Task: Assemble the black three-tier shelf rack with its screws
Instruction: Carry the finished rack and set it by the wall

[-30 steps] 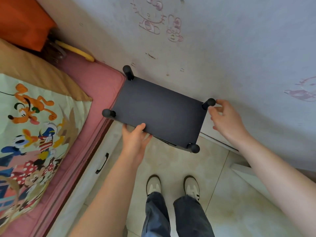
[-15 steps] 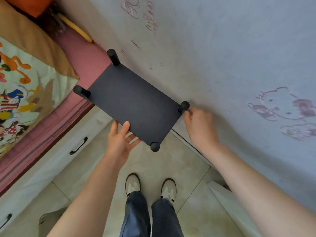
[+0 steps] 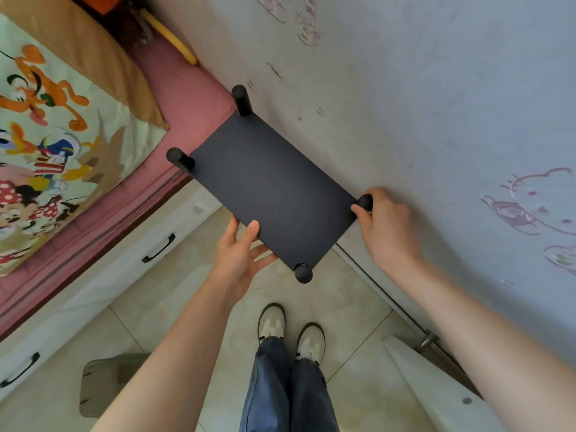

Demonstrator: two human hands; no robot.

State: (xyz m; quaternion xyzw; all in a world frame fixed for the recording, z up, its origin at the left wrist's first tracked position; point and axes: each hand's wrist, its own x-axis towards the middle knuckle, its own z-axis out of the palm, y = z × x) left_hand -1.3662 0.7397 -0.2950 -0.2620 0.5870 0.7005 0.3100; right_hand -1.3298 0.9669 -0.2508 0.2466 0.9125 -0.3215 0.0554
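Note:
The black shelf rack (image 3: 268, 188) stands against the wall, seen from straight above: a flat rectangular top panel with a round black post cap at each corner. My left hand (image 3: 241, 254) holds the near long edge, thumb on top and fingers underneath. My right hand (image 3: 385, 226) is closed around the far right corner post (image 3: 364, 201) next to the wall. The lower tiers are hidden under the top panel. No screws are visible.
A bed with a pink mattress (image 3: 174, 98) and a cartoon blanket (image 3: 53, 145) lies to the left, with white drawers (image 3: 124, 263) below. The scribbled wall (image 3: 420, 104) runs along the right. My feet (image 3: 290, 332) stand on beige tiles; a white door edge (image 3: 436, 385) is at lower right.
The view has shifted, so the rack sits a little higher and more central in the frame. Both hands keep their hold; the right hand has closed more tightly over the corner post.

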